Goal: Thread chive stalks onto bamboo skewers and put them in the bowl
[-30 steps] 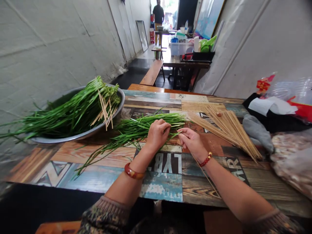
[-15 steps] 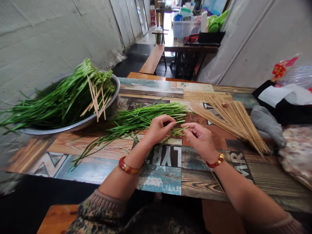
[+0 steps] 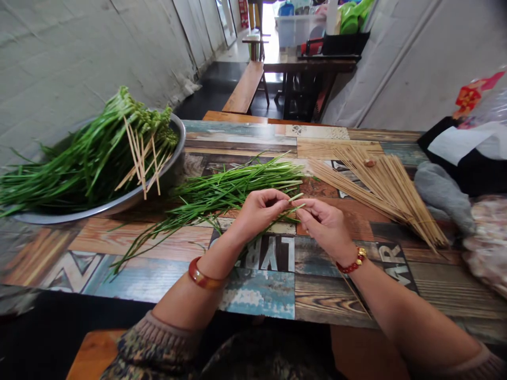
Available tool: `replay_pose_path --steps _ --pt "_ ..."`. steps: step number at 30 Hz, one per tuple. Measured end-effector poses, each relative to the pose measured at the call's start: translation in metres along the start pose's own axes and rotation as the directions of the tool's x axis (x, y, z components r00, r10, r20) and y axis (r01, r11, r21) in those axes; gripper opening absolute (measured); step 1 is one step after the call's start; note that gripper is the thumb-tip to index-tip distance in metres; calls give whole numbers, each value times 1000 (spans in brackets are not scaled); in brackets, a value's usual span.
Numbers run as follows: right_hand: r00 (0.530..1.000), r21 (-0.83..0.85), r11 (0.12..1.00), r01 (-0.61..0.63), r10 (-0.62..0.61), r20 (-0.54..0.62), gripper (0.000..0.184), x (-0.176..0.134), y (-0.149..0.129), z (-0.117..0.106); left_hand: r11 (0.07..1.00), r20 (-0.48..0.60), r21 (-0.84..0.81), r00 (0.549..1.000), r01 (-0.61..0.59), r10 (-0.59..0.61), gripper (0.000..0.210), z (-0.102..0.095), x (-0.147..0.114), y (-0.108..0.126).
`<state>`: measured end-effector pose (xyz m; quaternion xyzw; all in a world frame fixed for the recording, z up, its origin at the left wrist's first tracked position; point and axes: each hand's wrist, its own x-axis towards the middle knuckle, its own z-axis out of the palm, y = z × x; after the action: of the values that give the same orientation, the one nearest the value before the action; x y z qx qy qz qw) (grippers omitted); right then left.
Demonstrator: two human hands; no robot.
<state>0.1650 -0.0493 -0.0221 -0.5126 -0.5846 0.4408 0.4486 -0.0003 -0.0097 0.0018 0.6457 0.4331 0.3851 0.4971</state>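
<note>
My left hand (image 3: pixel 264 208) pinches the pale ends of a few garlic chives (image 3: pixel 295 197), their green leaves trailing left under the forearm. Thumb and fingers of my right hand (image 3: pixel 325 224) close on a stalk tip right beside it, fingertips nearly touching. Past my right wrist, a thin bamboo skewer (image 3: pixel 358 298) sticks out toward the table's front edge; its upper part is hidden by the hand. Just behind my hands lies a loose pile of chives (image 3: pixel 233 184), pale ends to the right. A fanned heap of bamboo skewers (image 3: pixel 390 192) rests farther right.
At left, a metal basin (image 3: pixel 180 150) holds chive bundles with skewers (image 3: pixel 138 153) through them. Grey cloth (image 3: pixel 441 192) and a plastic bag of pale pieces (image 3: pixel 491 243) lie at the right. Another table with a bin (image 3: pixel 301 31) and a bench (image 3: pixel 245 87) stand beyond.
The view has tilted down slightly. My hands have come closer together, and the held stalk ends now angle upward between my fingertips.
</note>
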Motion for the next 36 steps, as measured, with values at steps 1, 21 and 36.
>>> replay_pose_path --steps 1,21,36 --pt "1000 2 1000 -5 5 0 25 0 0 0 1000 -1 -4 1000 4 -4 17 0 0 0" --pt "1000 -19 1000 -16 16 -24 25 2 5 -1 946 -20 265 979 -188 201 14 3 1 -2" --pt "999 -24 999 45 -45 0 34 1 7 0 799 35 496 927 -341 374 13 3 0 -12"
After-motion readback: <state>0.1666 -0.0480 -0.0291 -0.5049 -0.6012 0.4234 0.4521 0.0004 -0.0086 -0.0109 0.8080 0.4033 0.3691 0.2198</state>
